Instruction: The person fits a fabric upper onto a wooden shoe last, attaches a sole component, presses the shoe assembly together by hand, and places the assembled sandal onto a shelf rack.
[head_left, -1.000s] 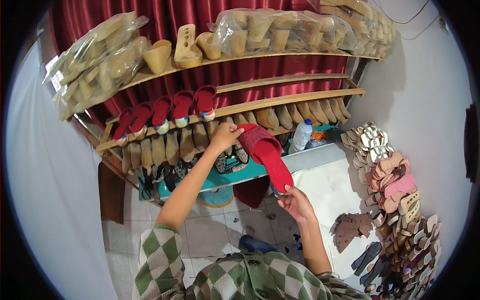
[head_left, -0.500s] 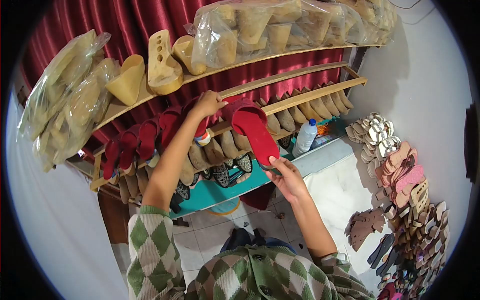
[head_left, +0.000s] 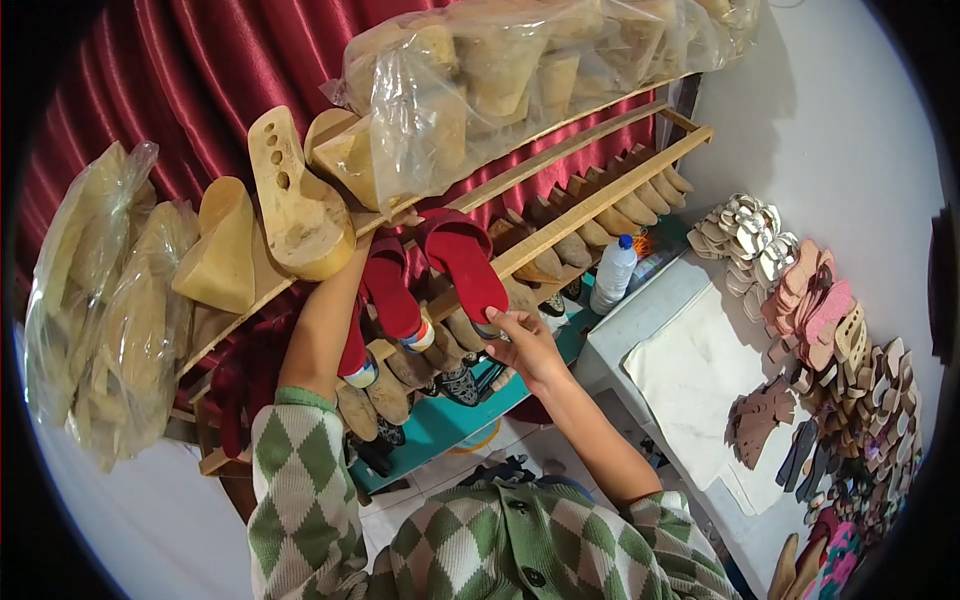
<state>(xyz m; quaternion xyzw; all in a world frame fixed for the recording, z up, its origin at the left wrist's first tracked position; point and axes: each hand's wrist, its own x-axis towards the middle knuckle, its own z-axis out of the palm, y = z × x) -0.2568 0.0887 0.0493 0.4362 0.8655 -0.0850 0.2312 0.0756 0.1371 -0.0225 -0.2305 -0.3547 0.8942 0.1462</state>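
My right hand pinches the toe end of a red sandal, thumb on top of its sole. The sandal's wide strap end points up, at the wooden rack. My left hand is mostly hidden behind the upper shelf's edge; a little of it shows beside the strap, and its grip cannot be made out. Just left of the held sandal, another red sandal sits on the rack with a colourful patch under its toe. More red sandals are partly covered by my left forearm.
Wooden wedges and lasts, some in clear plastic bags, line the upper shelf just above my hands. Shoe lasts fill the rack. A blue-capped bottle stands by the white table. Soles and shoe parts are piled at right.
The red sandal and my right hand have shifted left and closer to the rack's other red sandals. My left hand has gone largely behind the shelf edge. The view has tilted.
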